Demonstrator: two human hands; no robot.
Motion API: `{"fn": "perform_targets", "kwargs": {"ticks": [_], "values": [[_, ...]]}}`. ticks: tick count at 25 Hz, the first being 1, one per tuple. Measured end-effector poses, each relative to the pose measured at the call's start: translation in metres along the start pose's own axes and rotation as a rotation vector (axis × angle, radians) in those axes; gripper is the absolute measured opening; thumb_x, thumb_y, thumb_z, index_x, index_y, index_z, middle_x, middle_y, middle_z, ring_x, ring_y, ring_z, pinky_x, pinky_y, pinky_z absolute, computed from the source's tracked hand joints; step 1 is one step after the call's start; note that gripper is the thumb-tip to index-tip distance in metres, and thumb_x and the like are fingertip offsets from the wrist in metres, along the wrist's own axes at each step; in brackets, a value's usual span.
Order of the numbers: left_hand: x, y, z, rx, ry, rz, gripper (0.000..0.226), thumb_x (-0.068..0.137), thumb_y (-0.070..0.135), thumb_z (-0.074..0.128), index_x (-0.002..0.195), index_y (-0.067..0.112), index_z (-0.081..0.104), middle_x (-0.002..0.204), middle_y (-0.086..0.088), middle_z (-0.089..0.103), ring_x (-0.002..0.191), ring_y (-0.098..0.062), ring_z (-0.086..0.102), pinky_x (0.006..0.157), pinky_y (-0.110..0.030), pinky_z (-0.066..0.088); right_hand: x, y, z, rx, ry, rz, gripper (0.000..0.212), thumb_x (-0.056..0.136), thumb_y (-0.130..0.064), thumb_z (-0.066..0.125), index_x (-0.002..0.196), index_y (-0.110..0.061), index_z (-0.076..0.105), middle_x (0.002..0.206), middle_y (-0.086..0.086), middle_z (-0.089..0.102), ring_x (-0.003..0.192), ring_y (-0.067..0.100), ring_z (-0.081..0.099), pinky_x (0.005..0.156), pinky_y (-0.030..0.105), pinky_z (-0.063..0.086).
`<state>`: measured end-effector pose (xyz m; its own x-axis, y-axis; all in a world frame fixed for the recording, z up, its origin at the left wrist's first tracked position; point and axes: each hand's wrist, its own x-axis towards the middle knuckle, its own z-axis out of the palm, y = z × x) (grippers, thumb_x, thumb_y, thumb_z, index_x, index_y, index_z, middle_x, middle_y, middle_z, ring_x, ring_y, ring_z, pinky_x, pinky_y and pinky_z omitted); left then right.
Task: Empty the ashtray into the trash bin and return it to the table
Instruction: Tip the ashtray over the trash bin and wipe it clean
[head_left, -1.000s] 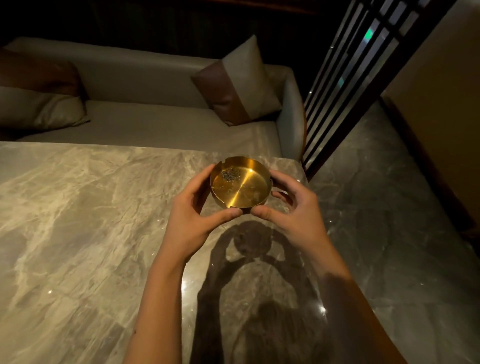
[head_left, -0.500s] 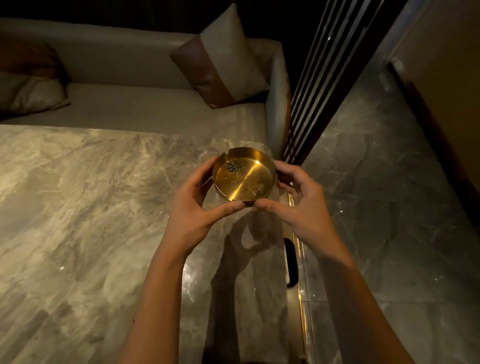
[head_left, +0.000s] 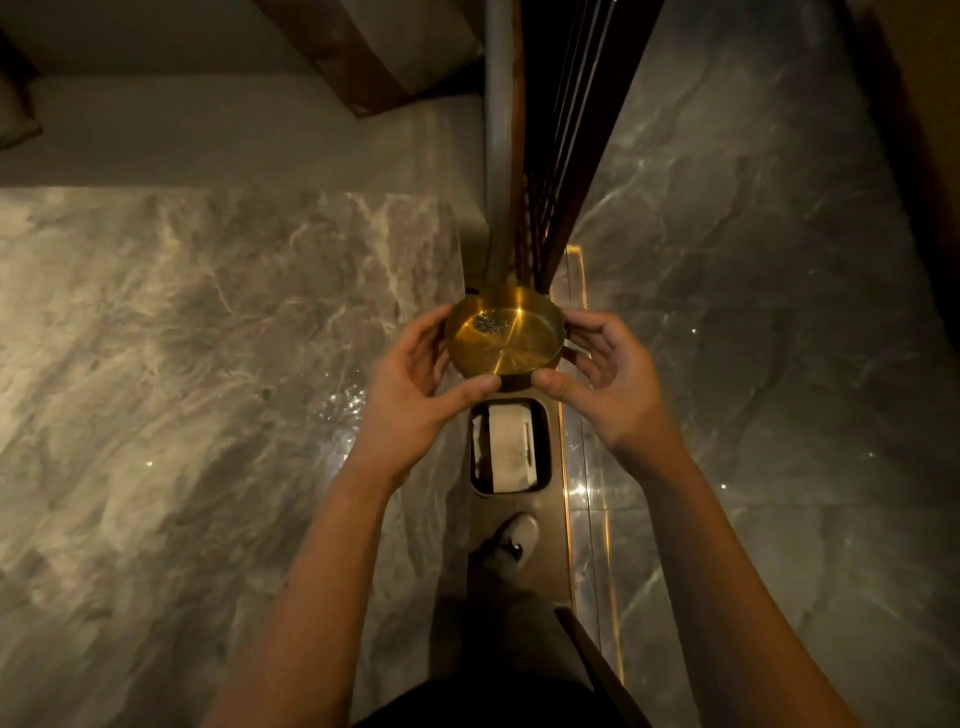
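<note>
Beside the grey veined marble desk (head_left: 182, 389), past its right edge, sits a dark rectangular trash bin (head_left: 544, 447) with pale paper inside, low on the floor. Above it, level and just beyond its opening, hangs a round brass ashtray (head_left: 504, 338), left hand (head_left: 415, 395) and right hand (head_left: 613, 384) clamped on opposite sides. Grey ash (head_left: 491, 325) lies within.

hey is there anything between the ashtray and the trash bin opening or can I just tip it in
Nothing visible blocks it. The gold ashtray, held by the left hand and right hand, hangs just beyond the trash bin opening, which is uncovered. Something pale already lies inside the bin; the ash is still in the ashtray.
</note>
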<state>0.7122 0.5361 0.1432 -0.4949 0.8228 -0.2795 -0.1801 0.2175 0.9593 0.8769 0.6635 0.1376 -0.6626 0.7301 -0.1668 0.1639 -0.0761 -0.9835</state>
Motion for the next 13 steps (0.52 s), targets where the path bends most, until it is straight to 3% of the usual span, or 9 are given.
{"fn": "perform_targets", "kwargs": {"ticks": [3, 7, 10, 13], "values": [[0.003, -0.028, 0.015, -0.039, 0.005, -0.082, 0.082, 0.069, 0.010, 0.078, 0.142, 0.009, 0.041, 0.138, 0.000, 0.058, 0.129, -0.008, 0.056, 0.112, -0.035, 0.043, -0.005, 0.027, -0.007, -0.003, 0.050, 0.075, 0.065, 0.065, -0.030, 0.084, 0.122, -0.021, 0.055, 0.127, -0.002, 0.062, 0.122, 0.010, 0.059, 0.108, 0.039, 0.046], [0.005, -0.069, 0.030, -0.094, -0.028, -0.172, 0.082, 0.072, 0.016, 0.077, 0.145, 0.013, 0.040, 0.140, -0.001, 0.058, 0.129, -0.009, 0.057, 0.111, -0.034, 0.044, -0.011, 0.062, -0.016, -0.044, 0.084, 0.193, 0.067, 0.065, -0.029, 0.084, 0.123, -0.015, 0.055, 0.127, 0.003, 0.063, 0.121, 0.016, 0.061, 0.107, 0.049, 0.047], [0.013, -0.105, 0.041, -0.118, -0.023, -0.270, 0.079, 0.076, 0.009, 0.078, 0.146, 0.016, 0.041, 0.140, 0.000, 0.059, 0.130, -0.009, 0.056, 0.111, -0.033, 0.044, -0.016, 0.093, -0.023, -0.036, 0.109, 0.257, 0.058, 0.067, -0.027, 0.087, 0.117, -0.025, 0.058, 0.123, -0.003, 0.064, 0.119, 0.015, 0.062, 0.105, 0.047, 0.049], [0.023, -0.136, 0.059, -0.154, 0.018, -0.377, 0.075, 0.079, 0.005, 0.076, 0.145, 0.016, 0.042, 0.130, 0.005, 0.063, 0.122, -0.006, 0.060, 0.106, -0.025, 0.048, -0.015, 0.127, -0.030, -0.007, 0.130, 0.317, 0.052, 0.070, -0.024, 0.080, 0.117, -0.020, 0.059, 0.121, 0.002, 0.065, 0.116, 0.015, 0.063, 0.101, 0.040, 0.052]]}}
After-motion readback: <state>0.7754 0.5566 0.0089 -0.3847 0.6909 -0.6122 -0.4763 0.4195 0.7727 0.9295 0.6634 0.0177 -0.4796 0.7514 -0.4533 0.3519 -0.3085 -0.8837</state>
